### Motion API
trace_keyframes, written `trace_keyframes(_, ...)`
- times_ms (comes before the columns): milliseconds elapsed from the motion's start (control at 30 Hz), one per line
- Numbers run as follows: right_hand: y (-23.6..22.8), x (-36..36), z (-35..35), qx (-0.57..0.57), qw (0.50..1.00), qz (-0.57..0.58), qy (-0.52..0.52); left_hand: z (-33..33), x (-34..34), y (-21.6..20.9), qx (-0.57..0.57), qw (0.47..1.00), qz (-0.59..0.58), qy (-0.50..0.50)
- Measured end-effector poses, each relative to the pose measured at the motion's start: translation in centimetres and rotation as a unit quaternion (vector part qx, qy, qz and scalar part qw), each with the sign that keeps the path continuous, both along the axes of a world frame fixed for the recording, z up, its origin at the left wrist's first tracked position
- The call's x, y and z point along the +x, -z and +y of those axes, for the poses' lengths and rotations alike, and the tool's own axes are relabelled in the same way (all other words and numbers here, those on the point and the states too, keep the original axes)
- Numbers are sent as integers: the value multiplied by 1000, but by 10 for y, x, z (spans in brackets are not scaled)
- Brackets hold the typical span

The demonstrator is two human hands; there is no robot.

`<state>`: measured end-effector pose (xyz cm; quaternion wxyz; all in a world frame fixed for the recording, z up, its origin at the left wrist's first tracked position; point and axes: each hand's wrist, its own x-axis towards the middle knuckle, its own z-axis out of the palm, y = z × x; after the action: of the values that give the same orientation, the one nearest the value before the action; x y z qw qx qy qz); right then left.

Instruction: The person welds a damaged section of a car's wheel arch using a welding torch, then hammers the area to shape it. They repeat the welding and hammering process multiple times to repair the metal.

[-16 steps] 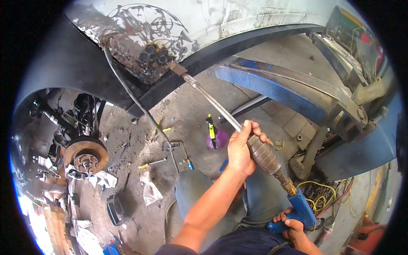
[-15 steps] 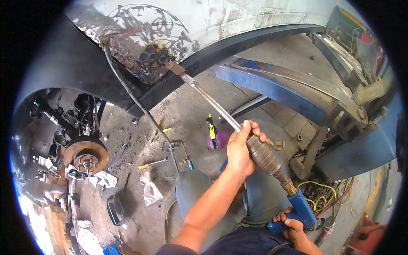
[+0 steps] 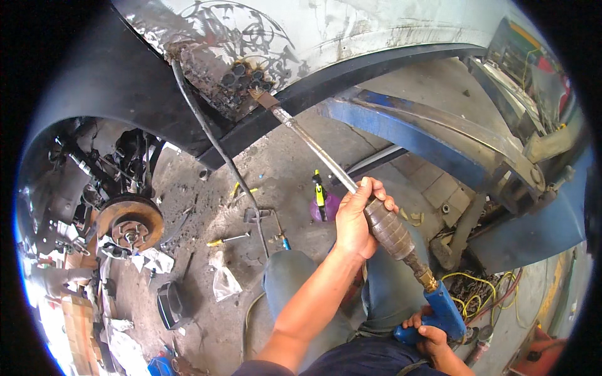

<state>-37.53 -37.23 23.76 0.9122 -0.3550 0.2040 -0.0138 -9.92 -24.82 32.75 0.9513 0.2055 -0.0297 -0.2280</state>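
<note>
A long slide hammer (image 3: 392,233) with a ribbed brown weight and a blue pistol-grip handle (image 3: 444,312) slants from lower right to upper left. My left hand (image 3: 359,219) is wrapped round the front of the weight, beside the bare steel rod (image 3: 316,152). Lower down, my right hand (image 3: 428,335) grips the blue handle. The rod's flat brown tip (image 3: 266,99) is at the car's lower side, next to a scorched patch with several dark round marks (image 3: 237,76). A grey cable (image 3: 210,131) hangs from that patch's left end.
A brake disc (image 3: 128,224) shows in the wheel arch at left. A blue lift arm (image 3: 407,135) extends under the car at right. On the floor are a purple spray bottle (image 3: 323,207), a screwdriver (image 3: 229,239), a plastic bag (image 3: 224,279) and yellow hose (image 3: 480,294).
The view has shifted slightly, so the car and floor appear a little farther right and lower. Both hands keep their grip on the slide hammer.
</note>
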Motion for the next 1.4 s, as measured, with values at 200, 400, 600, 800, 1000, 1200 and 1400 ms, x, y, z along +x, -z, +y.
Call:
trace_keyframes(200,0,0,-1,-10,1000,-10,-1,0,-1,9,35,999,-10,1)
trace_keyframes(400,4,-4,-7,-20,1000,-6,-19,9,20,-27,70,996,34,-45)
trace_keyframes(600,5,-7,-6,-43,998,-9,-54,5,12,-16,-34,997,-68,11)
trace_keyframes(800,-23,-29,-11,-404,885,56,-225,9,-7,37,-414,886,-90,189)
trace_keyframes(1000,-2,-5,-10,-7,999,-5,-38,-9,-7,4,-25,1000,13,-11)
trace_keyframes(1200,3,-9,-15,63,998,24,6,-19,-10,11,76,995,49,-38)
trace_keyframes(1400,3,-7,-6,39,999,10,16,-7,-13,10,1,1000,5,-8)
